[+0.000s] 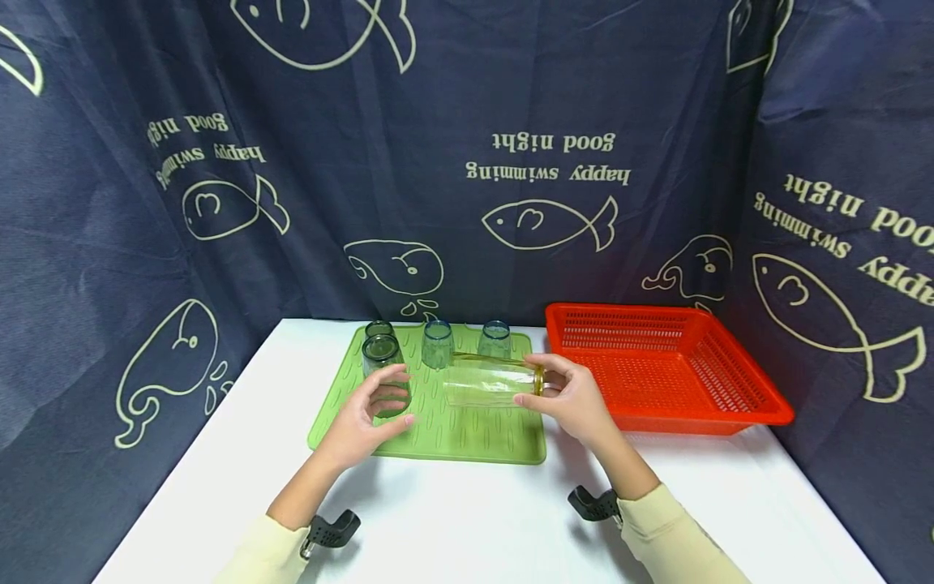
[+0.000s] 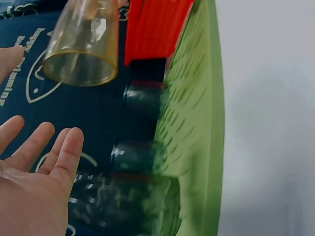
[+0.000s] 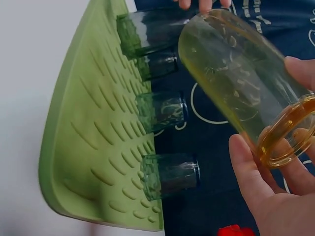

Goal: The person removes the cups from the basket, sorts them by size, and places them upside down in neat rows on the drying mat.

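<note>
In the head view my right hand point(image 1: 572, 401) grips a clear yellow drinking glass point(image 1: 485, 385) near its thick amber end. The glass lies sideways in the air above a green drying mat point(image 1: 467, 442), its other end pointing left. My left hand point(image 1: 368, 414) is held over the mat's left side with fingers spread, holding nothing. It is nearest to a tall dark-tinted glass point(image 1: 381, 353), partly hidden behind the fingers. In the left wrist view the yellow glass point(image 2: 83, 54) shows an open mouth, apart from the left hand point(image 2: 44, 167).
Along the mat's back edge stand small bluish glasses, one in the middle point(image 1: 438, 345), one at right point(image 1: 496, 337) and one at back left point(image 1: 379, 328). A red plastic basket point(image 1: 730, 420) sits right of the mat on the white table point(image 1: 467, 527). Dark fish-print cloth point(image 1: 409, 162) hangs behind.
</note>
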`<state>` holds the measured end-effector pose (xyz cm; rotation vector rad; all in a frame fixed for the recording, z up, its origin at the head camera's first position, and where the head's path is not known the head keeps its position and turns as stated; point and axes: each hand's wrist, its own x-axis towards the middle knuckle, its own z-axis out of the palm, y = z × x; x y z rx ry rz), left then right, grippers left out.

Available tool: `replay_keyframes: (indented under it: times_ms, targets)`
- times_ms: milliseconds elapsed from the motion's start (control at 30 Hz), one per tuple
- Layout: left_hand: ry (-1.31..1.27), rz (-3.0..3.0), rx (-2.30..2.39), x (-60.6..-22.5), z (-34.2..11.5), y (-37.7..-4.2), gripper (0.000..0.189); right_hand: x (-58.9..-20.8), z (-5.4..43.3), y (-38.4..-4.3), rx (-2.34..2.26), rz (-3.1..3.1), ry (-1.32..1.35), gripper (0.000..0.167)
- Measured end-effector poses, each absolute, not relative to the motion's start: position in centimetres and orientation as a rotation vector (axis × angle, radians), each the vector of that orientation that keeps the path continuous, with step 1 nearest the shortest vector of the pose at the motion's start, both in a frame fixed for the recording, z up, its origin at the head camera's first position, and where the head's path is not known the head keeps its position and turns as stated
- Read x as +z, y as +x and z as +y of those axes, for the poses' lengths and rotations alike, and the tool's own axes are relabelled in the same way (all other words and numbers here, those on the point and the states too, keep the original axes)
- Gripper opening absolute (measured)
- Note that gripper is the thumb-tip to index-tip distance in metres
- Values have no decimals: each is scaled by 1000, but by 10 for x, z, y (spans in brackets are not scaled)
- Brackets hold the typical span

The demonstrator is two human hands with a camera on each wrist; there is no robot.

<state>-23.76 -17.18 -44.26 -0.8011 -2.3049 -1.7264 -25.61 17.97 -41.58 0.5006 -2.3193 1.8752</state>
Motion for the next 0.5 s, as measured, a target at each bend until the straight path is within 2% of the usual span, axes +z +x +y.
replay_keyframes:
  times_ms: [267,500]
  targets:
    - [-736,-2383,-1596,-442,-204,-233,51,-417,177,-267,1831,-2359,464,63]
    - [-569,-2522,-1380,-459,-242,-247,40,-415,174,-273,1754,-2386,437,61]
